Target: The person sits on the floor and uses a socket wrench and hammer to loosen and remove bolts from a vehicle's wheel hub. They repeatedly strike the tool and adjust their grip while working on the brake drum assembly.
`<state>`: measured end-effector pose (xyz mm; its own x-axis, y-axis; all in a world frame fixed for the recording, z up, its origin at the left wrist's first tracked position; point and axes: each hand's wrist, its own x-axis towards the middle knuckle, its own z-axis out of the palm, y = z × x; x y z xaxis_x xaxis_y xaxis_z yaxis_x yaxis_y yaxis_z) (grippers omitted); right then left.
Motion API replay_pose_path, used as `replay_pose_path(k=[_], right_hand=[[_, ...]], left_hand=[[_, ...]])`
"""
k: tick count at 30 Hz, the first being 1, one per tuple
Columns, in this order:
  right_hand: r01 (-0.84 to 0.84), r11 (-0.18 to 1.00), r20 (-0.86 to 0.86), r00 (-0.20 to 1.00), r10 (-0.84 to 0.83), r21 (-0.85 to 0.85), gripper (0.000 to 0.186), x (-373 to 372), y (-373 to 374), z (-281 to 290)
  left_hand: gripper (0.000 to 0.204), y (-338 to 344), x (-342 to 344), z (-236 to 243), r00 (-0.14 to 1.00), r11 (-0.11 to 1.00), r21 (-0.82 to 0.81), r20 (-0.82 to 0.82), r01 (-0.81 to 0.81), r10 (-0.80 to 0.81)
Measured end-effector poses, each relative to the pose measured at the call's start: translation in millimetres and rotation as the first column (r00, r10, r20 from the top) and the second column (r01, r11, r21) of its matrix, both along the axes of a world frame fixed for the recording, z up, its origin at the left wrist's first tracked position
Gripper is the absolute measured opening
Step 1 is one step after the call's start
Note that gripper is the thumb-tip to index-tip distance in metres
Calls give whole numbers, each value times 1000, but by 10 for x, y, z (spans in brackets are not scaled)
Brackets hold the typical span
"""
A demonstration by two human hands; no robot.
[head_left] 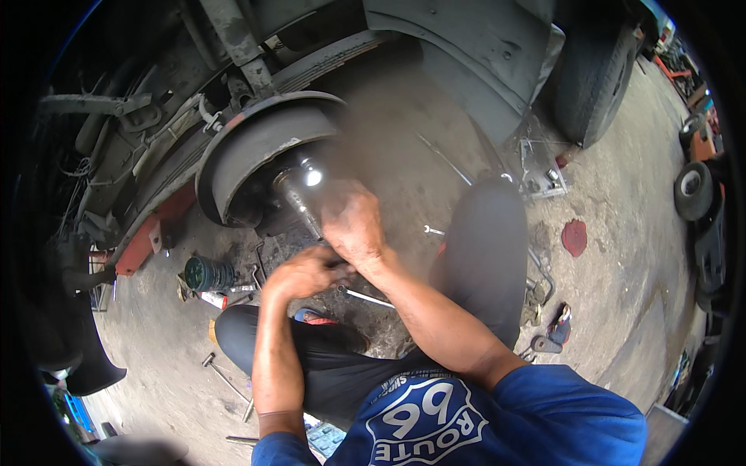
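Plainly, one drum [268,147] sits upper left of centre in the frame, above two hands. One metal tube [298,200] slants from its middle to beside the right hand [353,225], which curls, blurred; the left hand [305,273] bends just below. I cannot tell what either grips. One green tub [208,274] stands centre left, one red rag [574,237] right. Room opens from the drum's edge to one small spanner [433,230].

A dark red, round piece [574,237] lies on the floor [614,287]; a large black tyre [597,89] shows beyond it, a smaller wheel [691,185] by the floor's right edge.
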<state>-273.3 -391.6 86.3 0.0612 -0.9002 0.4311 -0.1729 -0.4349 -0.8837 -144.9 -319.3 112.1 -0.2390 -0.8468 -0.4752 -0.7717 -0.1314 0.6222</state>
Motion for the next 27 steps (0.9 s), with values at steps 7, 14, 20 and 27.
replay_pose_path(k=[7,14,20,27], right_hand=[[-154,867,239,970,42,474,21,14,-17,22],[-102,957,166,984,58,272,21,32,53,-125],[-88,993,104,991,79,82,18,74,6,-192],[-97,991,-17,995,99,93,48,106,121,-1]], left_hand=[[42,-385,306,1561,919,673,-625,-258,-394,298],[64,-2154,359,1618,847,996,-74,525,-50,82],[51,-2579,310,1448,920,955,211,374,-207,116],[50,-2694,385,1333,905,954,181,397,-240,152]])
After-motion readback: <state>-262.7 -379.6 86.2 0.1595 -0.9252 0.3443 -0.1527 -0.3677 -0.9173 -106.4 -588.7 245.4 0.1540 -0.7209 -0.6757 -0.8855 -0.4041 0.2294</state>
